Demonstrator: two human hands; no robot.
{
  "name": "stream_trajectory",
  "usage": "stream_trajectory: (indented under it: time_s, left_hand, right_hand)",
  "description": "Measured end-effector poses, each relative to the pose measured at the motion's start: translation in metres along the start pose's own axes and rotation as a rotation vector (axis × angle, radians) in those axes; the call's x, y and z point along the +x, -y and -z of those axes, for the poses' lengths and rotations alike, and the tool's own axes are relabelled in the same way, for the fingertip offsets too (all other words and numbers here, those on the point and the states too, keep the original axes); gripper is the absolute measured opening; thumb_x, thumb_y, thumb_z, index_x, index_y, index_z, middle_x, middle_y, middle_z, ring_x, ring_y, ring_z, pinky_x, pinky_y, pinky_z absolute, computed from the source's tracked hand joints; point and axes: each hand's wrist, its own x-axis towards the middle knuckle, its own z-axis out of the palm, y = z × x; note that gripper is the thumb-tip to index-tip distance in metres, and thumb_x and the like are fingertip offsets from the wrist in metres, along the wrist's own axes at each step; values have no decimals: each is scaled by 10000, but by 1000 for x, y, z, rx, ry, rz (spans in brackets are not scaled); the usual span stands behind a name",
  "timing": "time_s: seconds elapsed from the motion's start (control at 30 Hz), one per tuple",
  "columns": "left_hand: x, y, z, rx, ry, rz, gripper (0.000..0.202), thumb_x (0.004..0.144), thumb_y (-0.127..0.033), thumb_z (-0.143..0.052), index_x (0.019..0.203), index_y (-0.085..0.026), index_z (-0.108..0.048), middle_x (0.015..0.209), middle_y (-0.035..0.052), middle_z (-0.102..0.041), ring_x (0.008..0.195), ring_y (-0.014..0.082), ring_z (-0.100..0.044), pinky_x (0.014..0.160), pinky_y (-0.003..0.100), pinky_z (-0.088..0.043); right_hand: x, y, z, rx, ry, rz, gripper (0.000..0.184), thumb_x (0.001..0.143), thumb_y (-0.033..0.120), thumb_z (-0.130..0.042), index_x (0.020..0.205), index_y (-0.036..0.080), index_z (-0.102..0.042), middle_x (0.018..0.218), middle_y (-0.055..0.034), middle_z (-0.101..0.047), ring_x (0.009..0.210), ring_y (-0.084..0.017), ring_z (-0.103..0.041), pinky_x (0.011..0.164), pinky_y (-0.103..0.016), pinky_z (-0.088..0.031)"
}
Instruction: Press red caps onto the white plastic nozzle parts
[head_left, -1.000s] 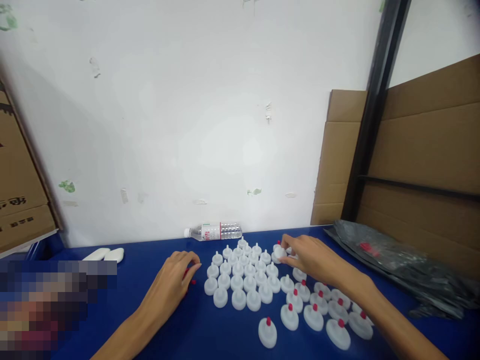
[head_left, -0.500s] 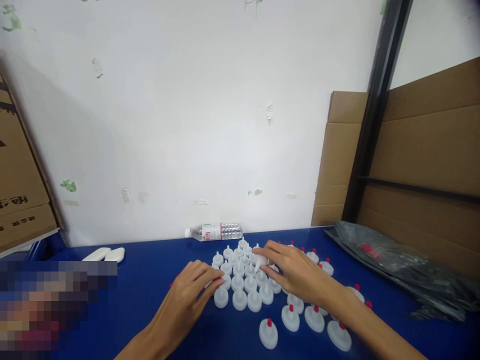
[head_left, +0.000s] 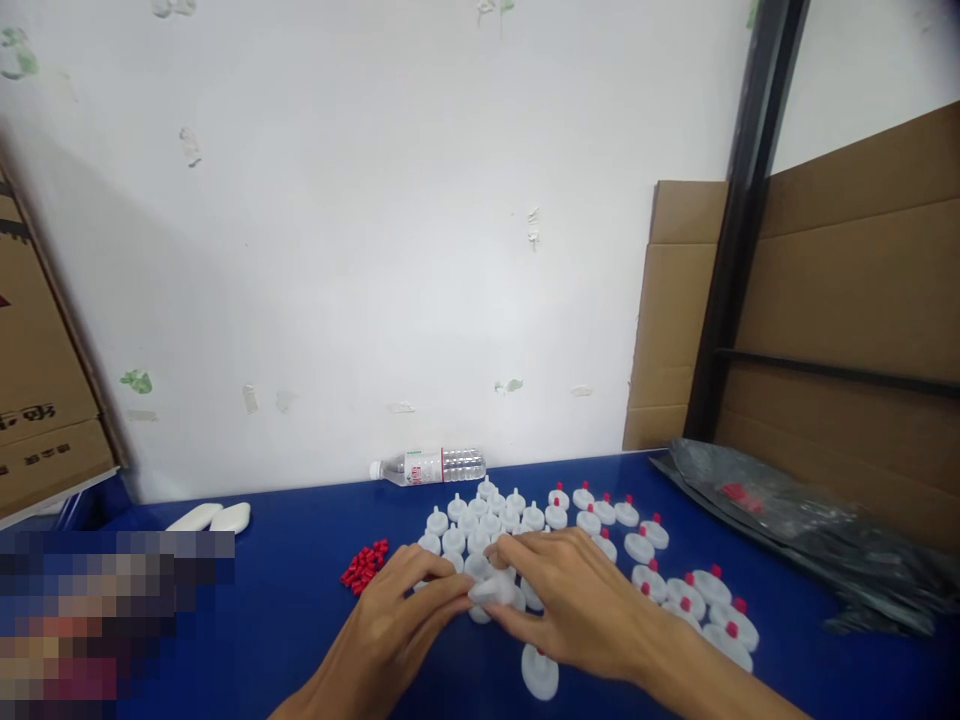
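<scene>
Both my hands meet over a cluster of white nozzle caps on the blue table. My right hand pinches one white cap by its body. My left hand touches the same cap with its fingertips from the left. A small heap of red tips lies just left of my left hand. To the right stand several white caps with red tips fitted. One more capped piece sits near the front, partly under my right hand.
A clear water bottle lies on its side against the white wall. Two white oblong pieces rest at the left. A dark plastic bag lies at the right below cardboard sheets. A cardboard box stands at the far left.
My right hand has carried a white cap from the far right of the cluster toward me. My left hand left the red tips and moved right to meet it.
</scene>
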Motion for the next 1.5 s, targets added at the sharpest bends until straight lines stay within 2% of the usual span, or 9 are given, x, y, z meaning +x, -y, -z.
stream_trajectory:
  time_s: [0.2,0.57,0.8,0.9,0.97,1.07,1.2,1.37,1.5]
  left_hand:
    - [-4,-3,-7,4,1,-15,185,1004,-132,-563,1170,-159,-640,904,58,-678,764,158,-596,672,277,-500]
    - [3,-12,-7,3,30,68,175,1062,-164,-425,997,-190,-585,774,11,-639,697,160,-526,677,301,-412]
    - [1,-14,-4,-110,129,128,253,1048,-145,-402,831,-203,-519,725,1,-570,678,162,-464,686,313,-387]
    - [6,-16,3,-99,169,123,195,1028,-117,-427,889,-201,-535,766,-7,-575,708,158,-484,762,338,-390]
    - [10,-12,12,-82,196,144,178,1033,-137,-419,942,-207,-555,809,-3,-592,764,170,-507,811,363,-382]
    - [13,6,28,103,226,255,248,1050,-184,-372,939,-206,-592,843,21,-620,843,211,-518,836,407,-365]
    - [1,42,44,506,369,438,299,1024,-217,-412,879,-184,-671,875,75,-667,916,279,-532,853,472,-359]
    - [-12,58,48,493,490,448,290,975,-169,-443,828,-198,-691,864,72,-675,884,266,-544,796,429,-380]
    - [-13,52,44,397,452,392,181,932,-205,-531,805,-223,-660,893,51,-659,867,250,-530,779,399,-385]
  right_hand:
    - [0,-3,-3,-94,-4,193,240,909,381,-698,903,237,-507,765,53,-657,631,-132,-628,541,-278,-289]
    - [-5,1,-19,20,-247,230,216,995,416,-605,1009,215,-528,761,26,-705,547,-125,-647,512,-246,-362]
    - [-3,9,-16,-151,-286,370,173,1052,323,-500,1031,163,-563,729,27,-675,537,-128,-637,446,-289,-367]
    - [0,8,-10,-149,-278,384,193,1060,339,-481,1038,175,-579,826,10,-716,611,-131,-678,499,-270,-447]
    - [2,4,-3,-156,-295,389,172,1063,299,-467,1127,196,-588,1016,-28,-746,771,-153,-726,621,-266,-521]
    - [4,-10,7,-185,-318,322,277,1044,190,-440,1287,241,-562,1236,-76,-701,1001,-213,-714,797,-340,-559]
    - [5,-34,17,-171,-314,156,157,1020,211,-509,1130,231,-619,1189,-77,-708,998,-234,-688,837,-402,-546]
    - [5,-56,29,-161,-361,46,83,994,223,-570,1032,222,-643,1205,-81,-688,1160,-258,-603,921,-408,-522]
    - [7,-63,37,-258,-355,-100,135,988,278,-571,1006,206,-684,1068,-99,-640,955,-255,-596,772,-388,-509]
